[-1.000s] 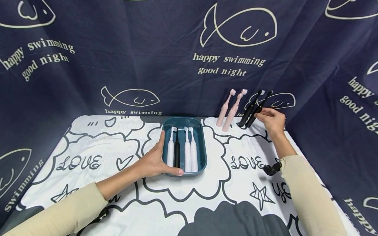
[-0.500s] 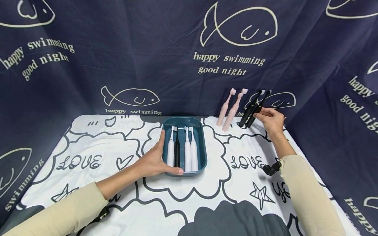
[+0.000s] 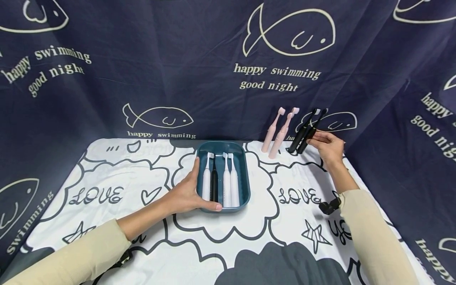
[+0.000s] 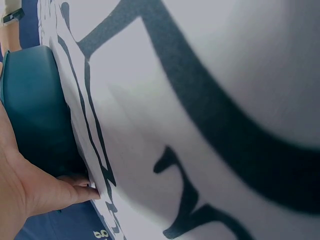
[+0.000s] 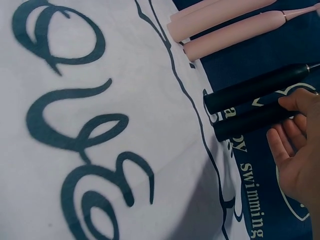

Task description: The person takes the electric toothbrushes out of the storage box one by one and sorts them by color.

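Observation:
In the head view a dark teal tray point(image 3: 247, 190) sits mid-table. It holds a white electric toothbrush point(image 3: 206, 183), a black one point(image 3: 214, 184) and two more white ones point(image 3: 230, 184). My left hand point(image 3: 185, 194) holds the tray's near left corner, thumb along the near rim and fingers along the left wall; the left wrist view shows fingertips at the tray wall point(image 4: 37, 100). My right hand point(image 3: 327, 147) pinches the rightmost black electric toothbrush point(image 5: 250, 120) by its handle. That brush stands nearly upright, base low by the cloth. A second black electric toothbrush point(image 5: 255, 89) stands just left of it.
Two pink electric toothbrushes point(image 3: 276, 136) stand upright near the back edge, left of the black pair. Behind them hangs a navy curtain point(image 3: 213, 71) with fish drawings. A white patterned cloth point(image 3: 135, 178) covers the table.
The black toothbrush in my right hand tilts only very slightly. Both hands, the tray and the other toothbrushes stay where they were.

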`<state>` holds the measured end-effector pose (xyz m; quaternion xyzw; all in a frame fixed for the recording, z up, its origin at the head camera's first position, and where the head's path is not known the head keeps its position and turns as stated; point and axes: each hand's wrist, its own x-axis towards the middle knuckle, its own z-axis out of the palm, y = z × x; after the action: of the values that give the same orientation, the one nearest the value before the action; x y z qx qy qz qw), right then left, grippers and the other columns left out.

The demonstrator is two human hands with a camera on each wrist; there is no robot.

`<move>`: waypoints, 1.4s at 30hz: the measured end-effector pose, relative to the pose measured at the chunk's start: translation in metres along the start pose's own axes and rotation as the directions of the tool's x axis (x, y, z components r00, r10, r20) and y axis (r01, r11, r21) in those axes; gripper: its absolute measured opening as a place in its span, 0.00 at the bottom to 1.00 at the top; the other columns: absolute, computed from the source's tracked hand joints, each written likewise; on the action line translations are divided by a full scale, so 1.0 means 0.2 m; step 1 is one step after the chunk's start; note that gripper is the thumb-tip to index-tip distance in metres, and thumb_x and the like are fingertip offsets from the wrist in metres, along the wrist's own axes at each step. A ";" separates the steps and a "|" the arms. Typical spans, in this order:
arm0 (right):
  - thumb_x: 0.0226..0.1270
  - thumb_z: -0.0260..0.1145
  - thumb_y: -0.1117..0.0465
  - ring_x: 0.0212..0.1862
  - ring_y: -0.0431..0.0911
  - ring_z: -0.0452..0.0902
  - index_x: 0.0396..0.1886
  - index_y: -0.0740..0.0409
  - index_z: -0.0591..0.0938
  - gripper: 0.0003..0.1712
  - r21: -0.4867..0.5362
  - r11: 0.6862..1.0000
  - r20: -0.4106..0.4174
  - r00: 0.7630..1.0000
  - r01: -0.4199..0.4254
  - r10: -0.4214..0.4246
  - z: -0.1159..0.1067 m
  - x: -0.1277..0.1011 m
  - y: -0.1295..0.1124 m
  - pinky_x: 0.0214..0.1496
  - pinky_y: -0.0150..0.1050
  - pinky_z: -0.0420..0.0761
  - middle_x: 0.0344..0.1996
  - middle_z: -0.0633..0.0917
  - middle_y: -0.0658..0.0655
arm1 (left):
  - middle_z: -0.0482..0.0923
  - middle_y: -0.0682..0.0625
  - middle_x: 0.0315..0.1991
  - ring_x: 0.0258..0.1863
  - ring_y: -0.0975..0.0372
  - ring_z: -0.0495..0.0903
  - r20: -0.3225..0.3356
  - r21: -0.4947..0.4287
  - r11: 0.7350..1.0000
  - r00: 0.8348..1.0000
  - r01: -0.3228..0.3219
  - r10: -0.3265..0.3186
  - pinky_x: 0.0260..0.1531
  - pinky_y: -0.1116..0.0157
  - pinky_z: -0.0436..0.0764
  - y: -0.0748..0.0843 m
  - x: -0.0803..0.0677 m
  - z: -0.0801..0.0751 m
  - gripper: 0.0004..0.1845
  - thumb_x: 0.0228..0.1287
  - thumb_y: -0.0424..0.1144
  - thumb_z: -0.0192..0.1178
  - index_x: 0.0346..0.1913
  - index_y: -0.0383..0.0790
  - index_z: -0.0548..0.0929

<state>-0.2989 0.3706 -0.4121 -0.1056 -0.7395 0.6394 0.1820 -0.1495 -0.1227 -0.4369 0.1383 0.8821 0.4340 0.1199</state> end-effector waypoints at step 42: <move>0.78 0.76 0.61 0.42 0.31 0.93 0.71 0.78 0.80 0.32 -0.309 0.949 0.419 0.888 -0.054 0.187 0.09 -0.37 -0.06 0.55 0.30 0.91 0.36 0.92 0.35 | 0.43 0.37 0.95 0.92 0.42 0.54 0.004 -0.035 0.999 1.000 -0.024 0.025 0.86 0.37 0.65 -0.01 0.01 0.00 0.95 0.42 0.71 0.90 0.92 0.55 0.20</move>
<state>-0.2377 0.3245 -0.4123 -0.0288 -0.8386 0.5418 -0.0493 -0.1510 -0.1238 -0.4383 0.1479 0.8724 0.4506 0.1188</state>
